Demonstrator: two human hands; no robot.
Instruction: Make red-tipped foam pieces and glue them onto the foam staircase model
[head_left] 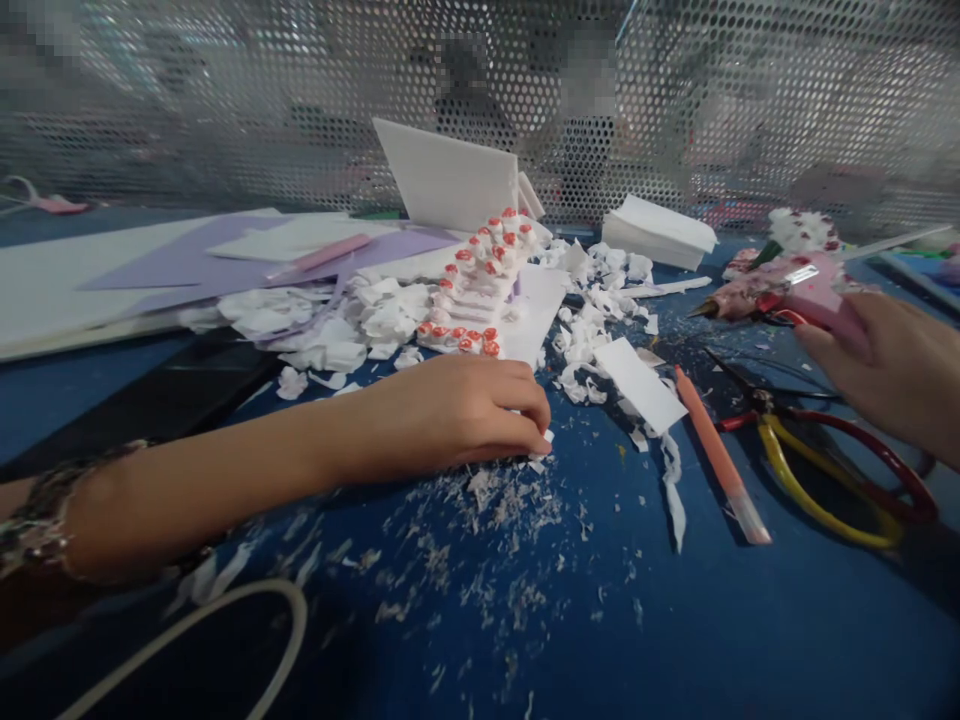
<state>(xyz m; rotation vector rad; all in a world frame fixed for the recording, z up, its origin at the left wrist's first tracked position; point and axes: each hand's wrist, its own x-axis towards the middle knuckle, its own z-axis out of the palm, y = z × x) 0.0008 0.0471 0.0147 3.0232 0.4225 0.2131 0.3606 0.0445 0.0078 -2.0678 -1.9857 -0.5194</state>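
My left hand (pixel 465 410) rests on the blue table (pixel 570 620) with its fingers curled down, pinching a small white foam scrap near the fingertips. Just beyond it stands a white stepped foam model (pixel 480 290) dotted with small red-and-white mushrooms. My right hand (pixel 892 370) is at the right edge, wrapped round the handle of a pink glue gun (pixel 795 285) whose nozzle points left. White foam scraps (pixel 592 300) and fine crumbs lie all around both hands.
An orange craft knife (pixel 716 455), red-handled scissors (pixel 840 440) and yellow-handled scissors (pixel 817 495) lie between the hands. White and lilac foam sheets (pixel 150 265) cover the left; a white foam stack (pixel 660 230) sits behind. A perforated metal screen (pixel 750 100) closes the back; people sit beyond it.
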